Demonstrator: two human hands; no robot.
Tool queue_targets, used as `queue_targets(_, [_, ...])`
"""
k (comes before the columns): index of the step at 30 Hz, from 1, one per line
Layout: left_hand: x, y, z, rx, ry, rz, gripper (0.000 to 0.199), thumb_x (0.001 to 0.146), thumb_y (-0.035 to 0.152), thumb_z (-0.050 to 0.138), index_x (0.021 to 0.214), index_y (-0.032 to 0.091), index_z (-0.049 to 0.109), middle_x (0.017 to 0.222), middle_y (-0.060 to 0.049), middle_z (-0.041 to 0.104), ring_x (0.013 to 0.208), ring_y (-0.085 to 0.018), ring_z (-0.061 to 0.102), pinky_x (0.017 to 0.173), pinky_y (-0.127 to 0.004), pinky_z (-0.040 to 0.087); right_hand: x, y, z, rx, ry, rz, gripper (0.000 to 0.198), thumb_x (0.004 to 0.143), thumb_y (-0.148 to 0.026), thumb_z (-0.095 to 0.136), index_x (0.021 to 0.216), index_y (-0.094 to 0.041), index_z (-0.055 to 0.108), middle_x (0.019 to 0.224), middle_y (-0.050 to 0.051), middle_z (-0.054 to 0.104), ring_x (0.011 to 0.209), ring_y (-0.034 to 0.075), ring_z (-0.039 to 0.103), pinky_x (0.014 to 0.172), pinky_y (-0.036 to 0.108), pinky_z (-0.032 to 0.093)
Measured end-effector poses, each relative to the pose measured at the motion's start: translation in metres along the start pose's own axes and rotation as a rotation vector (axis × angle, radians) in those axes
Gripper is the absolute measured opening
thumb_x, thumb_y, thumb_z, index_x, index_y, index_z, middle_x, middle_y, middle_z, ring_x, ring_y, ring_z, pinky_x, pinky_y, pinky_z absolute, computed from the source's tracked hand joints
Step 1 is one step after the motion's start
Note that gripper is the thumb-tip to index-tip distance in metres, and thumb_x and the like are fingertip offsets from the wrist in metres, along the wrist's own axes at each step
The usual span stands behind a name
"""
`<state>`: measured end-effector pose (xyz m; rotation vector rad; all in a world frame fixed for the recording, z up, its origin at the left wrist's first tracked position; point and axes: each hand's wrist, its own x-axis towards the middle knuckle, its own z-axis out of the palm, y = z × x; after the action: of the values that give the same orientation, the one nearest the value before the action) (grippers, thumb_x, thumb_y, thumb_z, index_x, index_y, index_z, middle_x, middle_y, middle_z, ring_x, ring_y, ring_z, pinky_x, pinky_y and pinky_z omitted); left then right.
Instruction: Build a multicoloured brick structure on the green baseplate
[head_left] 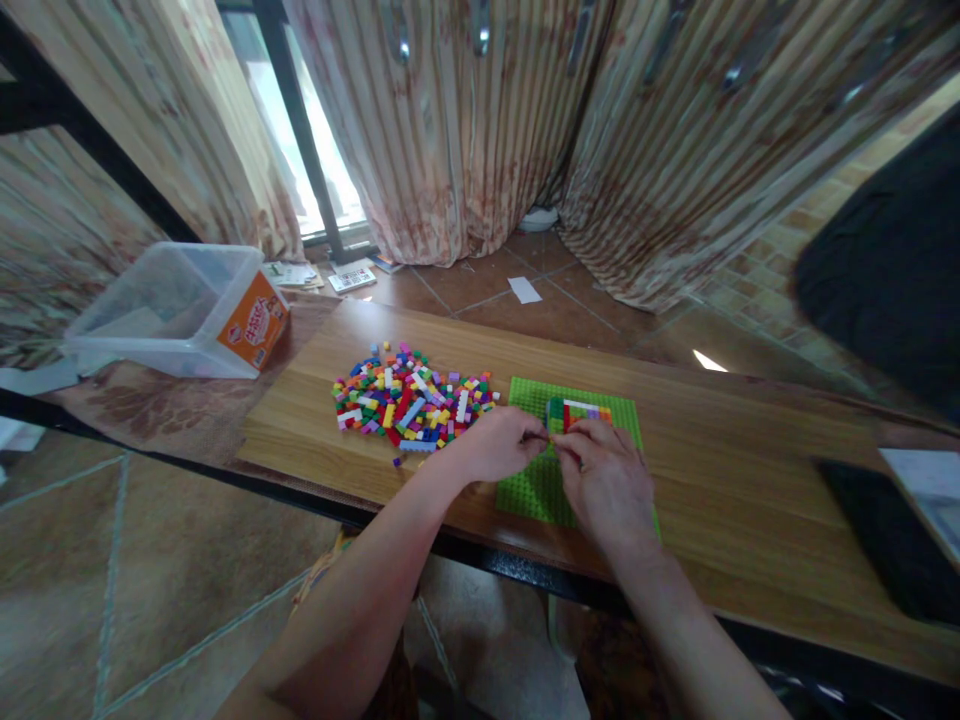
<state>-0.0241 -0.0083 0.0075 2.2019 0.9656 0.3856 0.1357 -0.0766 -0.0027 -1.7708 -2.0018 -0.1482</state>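
Note:
A green studded baseplate [529, 492] lies on the wooden board, with a small build of toy bricks [577, 408] in green, white, orange, red and purple on its upper part. My left hand [501, 445] reaches over the plate's left side, its fingers pinched together at the build's near left corner. From the right, my right hand [609, 480] covers part of the build, thumb and forefinger closed close to the left fingertips. Whatever sits between the fingers of either hand is too small to make out. Left of the plate spreads a pile of loose colourful bricks [412, 400].
A clear plastic bin [165, 310] with an orange label stands at the far left. On the right lie a black flat object [885, 535] and a white sheet [926, 485]. The wooden board [735, 480] ends near my body at the dark table edge [517, 563]. Curtains [465, 130] hang behind.

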Motion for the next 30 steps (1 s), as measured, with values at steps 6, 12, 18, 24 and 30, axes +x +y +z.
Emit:
queue_targets(6, [-0.002, 0.000, -0.001, -0.008, -0.002, 0.013, 0.028, 0.089, 0.017, 0.049, 0.094, 0.016, 0.077, 0.080, -0.003, 0.075, 0.069, -0.014, 0.063, 0.066, -0.022, 0.045, -0.001, 0.007, 0.005, 0.111, 0.059, -0.005, 0.015, 0.089, -0.024, 0.062, 0.086, -0.022, 0.076, 0.097, 0.007, 0.071, 0.094, 0.025, 0.059, 0.084, 0.040, 0.048])
queue_targets(12, [-0.002, -0.004, -0.009, -0.034, 0.070, 0.035, 0.026, 0.089, 0.015, 0.051, 0.095, 0.013, 0.076, 0.085, -0.005, 0.075, 0.074, -0.014, 0.063, 0.070, -0.022, 0.046, 0.000, 0.013, 0.001, 0.321, 0.208, 0.035, 0.015, 0.090, -0.028, 0.061, 0.088, -0.020, 0.075, 0.091, 0.006, 0.072, 0.087, 0.021, 0.065, 0.083, 0.037, 0.051])
queue_targets(18, [-0.005, -0.016, -0.024, -0.086, 0.205, -0.031, 0.025, 0.088, 0.016, 0.050, 0.092, 0.013, 0.075, 0.079, -0.003, 0.074, 0.069, -0.012, 0.062, 0.065, -0.021, 0.045, -0.003, -0.005, 0.000, 0.414, 0.152, 0.007, 0.016, 0.093, -0.024, 0.056, 0.090, -0.021, 0.072, 0.090, 0.005, 0.073, 0.087, 0.020, 0.066, 0.084, 0.036, 0.050])
queue_targets(24, [-0.009, -0.026, -0.038, -0.104, 0.375, -0.112, 0.027, 0.089, 0.020, 0.051, 0.098, 0.014, 0.076, 0.087, -0.003, 0.076, 0.077, -0.014, 0.067, 0.070, -0.021, 0.049, -0.013, -0.034, 0.015, 0.408, -0.055, -0.161, 0.019, 0.094, -0.022, 0.054, 0.090, -0.021, 0.073, 0.090, 0.006, 0.072, 0.087, 0.021, 0.063, 0.080, 0.036, 0.048])
queue_targets(30, [-0.010, -0.031, -0.040, -0.134, 0.431, -0.124, 0.026, 0.088, 0.019, 0.052, 0.099, 0.014, 0.076, 0.094, -0.005, 0.077, 0.083, -0.015, 0.069, 0.077, -0.023, 0.052, -0.017, -0.052, 0.030, 0.368, -0.137, -0.232, 0.021, 0.092, -0.020, 0.057, 0.107, -0.022, 0.072, 0.103, 0.008, 0.071, 0.097, 0.024, 0.059, 0.082, 0.038, 0.046])
